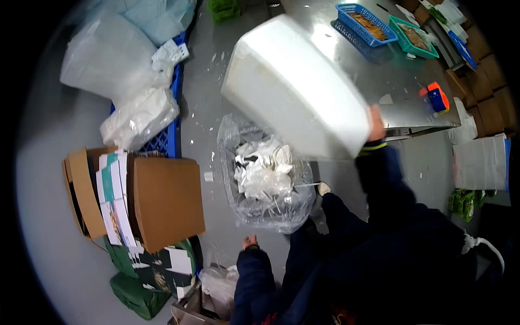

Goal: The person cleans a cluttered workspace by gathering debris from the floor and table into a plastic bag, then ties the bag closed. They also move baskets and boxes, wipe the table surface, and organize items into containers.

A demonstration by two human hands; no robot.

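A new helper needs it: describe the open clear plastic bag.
Find the big steel table, then the grey floor between it and the brown carton. There, by the person's pale shoe, sits the clear plastic bag. Unlike the whitish plastic piled on the blue pallet, its open mouth shows crumpled white scraps.

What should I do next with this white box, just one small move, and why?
I'd probably bring your left hand up to the white box to steady it. Only your right hand appears to hold it, at one end, while it tilts partly over the clear bag; your left looks empty.
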